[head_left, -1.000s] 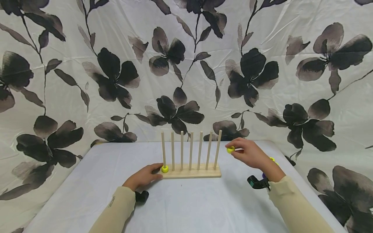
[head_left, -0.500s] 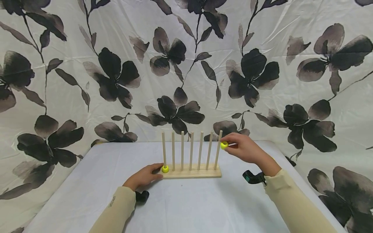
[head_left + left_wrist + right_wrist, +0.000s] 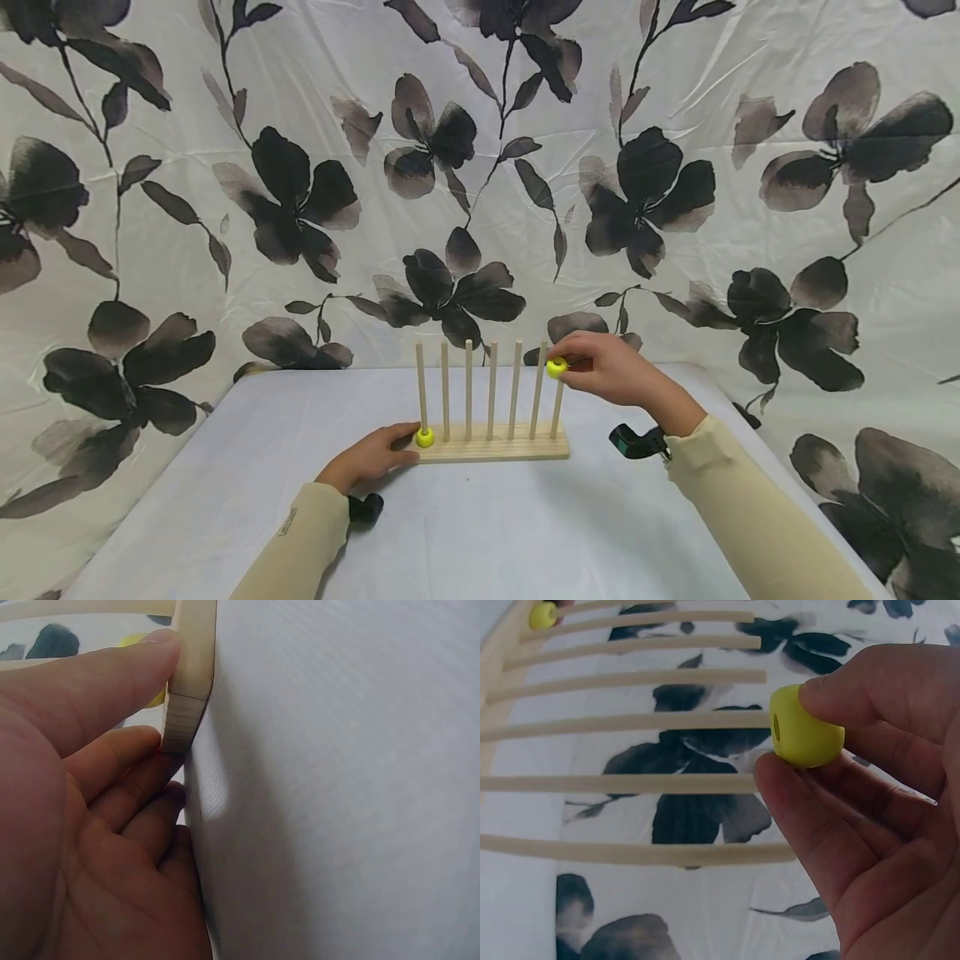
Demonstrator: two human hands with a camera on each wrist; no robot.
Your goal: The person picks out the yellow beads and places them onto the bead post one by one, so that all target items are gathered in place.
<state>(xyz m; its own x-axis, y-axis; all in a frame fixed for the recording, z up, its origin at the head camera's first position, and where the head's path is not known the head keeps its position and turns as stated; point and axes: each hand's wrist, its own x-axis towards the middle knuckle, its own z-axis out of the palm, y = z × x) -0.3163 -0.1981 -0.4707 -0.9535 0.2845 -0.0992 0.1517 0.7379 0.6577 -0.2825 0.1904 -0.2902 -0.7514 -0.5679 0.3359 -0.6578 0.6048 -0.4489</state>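
Observation:
A wooden peg rack [image 3: 491, 451] with a row of several upright pegs stands on the white table. One yellow bead [image 3: 425, 438] sits at the bottom of its leftmost peg. My left hand [image 3: 371, 457] holds the left end of the base; in the left wrist view the thumb [image 3: 112, 682] lies on its edge and the fingers reach behind it. Between thumb and fingers my right hand [image 3: 611, 371] pinches another yellow bead [image 3: 557, 368], up near the tops of the two rightmost pegs. The right wrist view shows that bead's hole [image 3: 776, 727] facing the pegs, with no peg through it.
A white cloth covers the table [image 3: 480, 533]. Behind it hangs a pale curtain [image 3: 540, 233] with dark flowers. Each wrist carries a small black camera, the left one [image 3: 366, 509] close to the tabletop and the right one [image 3: 637, 442] above it.
My right hand has carried its yellow bead leftward and slightly up, from right of the rack to the rightmost pegs' tops. The left hand and the rack have stayed put.

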